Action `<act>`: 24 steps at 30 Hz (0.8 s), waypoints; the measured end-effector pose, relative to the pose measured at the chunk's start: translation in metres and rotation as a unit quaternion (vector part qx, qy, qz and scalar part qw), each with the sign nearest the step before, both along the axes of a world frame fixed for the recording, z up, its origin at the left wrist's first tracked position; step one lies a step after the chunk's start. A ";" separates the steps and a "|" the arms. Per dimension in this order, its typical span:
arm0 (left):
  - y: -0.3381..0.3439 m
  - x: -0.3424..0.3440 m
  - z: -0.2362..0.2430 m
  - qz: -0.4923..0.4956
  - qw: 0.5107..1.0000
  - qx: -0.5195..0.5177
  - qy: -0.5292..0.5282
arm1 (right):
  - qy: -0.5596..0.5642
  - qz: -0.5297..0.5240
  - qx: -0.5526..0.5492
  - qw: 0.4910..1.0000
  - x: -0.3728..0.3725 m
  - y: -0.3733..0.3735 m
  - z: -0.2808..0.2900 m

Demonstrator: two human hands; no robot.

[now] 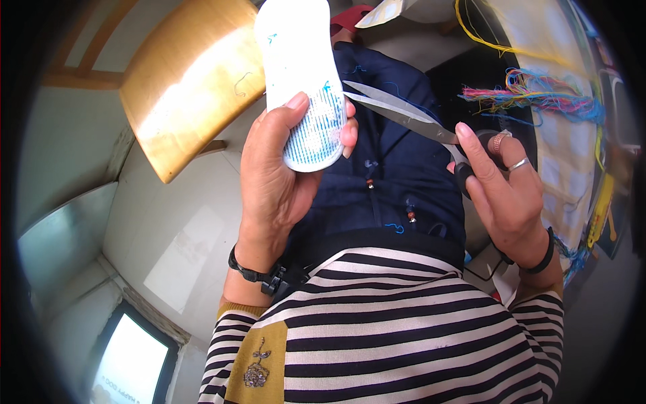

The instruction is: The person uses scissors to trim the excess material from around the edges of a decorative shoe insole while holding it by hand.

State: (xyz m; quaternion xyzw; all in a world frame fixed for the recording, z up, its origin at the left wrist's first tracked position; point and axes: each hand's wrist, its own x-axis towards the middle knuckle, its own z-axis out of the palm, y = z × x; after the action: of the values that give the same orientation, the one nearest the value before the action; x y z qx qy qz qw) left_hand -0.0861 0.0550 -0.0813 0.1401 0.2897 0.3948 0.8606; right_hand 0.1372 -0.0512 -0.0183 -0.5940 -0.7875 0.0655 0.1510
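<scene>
A white shoe insole (296, 47) with rows of blue stitching near its heel end stands upright above my lap. My left hand (276, 148) grips that heel end, thumb on the stitched face and fingertips round the right edge. In my right hand (501, 175) is a pair of scissors (404, 111), blades slightly parted, their tips close to the insole's right edge. Part of the scissors' handles is hidden by my fingers. Short blue thread ends (328, 85) stick out of the insole above the stitching.
A wooden stool or chair seat (195, 81) stands at the far left. To the right, a bundle of blue, pink and yellow threads (538, 97) lies on a checked cloth (565, 182). Yellow thread (491, 44) trails behind it. Blue thread scraps (395, 229) rest on my dark trousers (404, 172).
</scene>
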 end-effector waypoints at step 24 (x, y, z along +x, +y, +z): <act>0.000 0.003 0.005 0.003 0.999 0.002 0.045 | -0.074 0.045 0.065 0.994 0.004 0.003 0.001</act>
State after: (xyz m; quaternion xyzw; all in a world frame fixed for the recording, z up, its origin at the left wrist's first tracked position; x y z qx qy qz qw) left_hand -0.0833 0.0546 -0.0765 0.1583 0.3279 0.3910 0.8453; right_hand 0.1410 -0.0485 -0.0174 -0.5499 -0.8252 -0.0232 0.1271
